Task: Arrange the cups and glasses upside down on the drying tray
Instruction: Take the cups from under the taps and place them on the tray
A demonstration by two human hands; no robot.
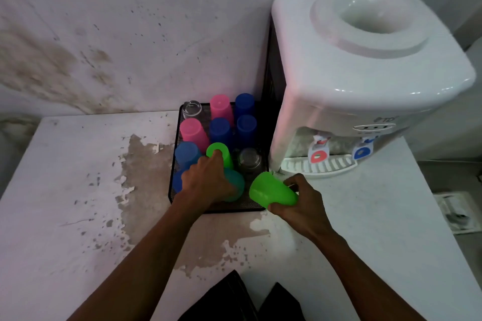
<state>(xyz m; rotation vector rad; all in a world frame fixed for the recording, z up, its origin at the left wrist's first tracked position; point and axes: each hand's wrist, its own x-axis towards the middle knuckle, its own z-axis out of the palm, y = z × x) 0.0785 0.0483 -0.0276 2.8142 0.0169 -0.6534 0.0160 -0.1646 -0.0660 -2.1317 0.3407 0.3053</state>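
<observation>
A black mesh drying tray sits on the table against the wall. Upside down on it stand two pink cups, several blue cups, a green cup and two clear glasses. My left hand reaches over the tray with fingers on the green cup's base, while the palm covers a teal cup. My right hand grips a second green cup, tilted on its side with the mouth facing left, above the tray's near right corner.
A white water dispenser with red and blue taps stands right of the tray, its drip tray close to my right hand. The white table has peeled, stained patches. A stained wall rises behind.
</observation>
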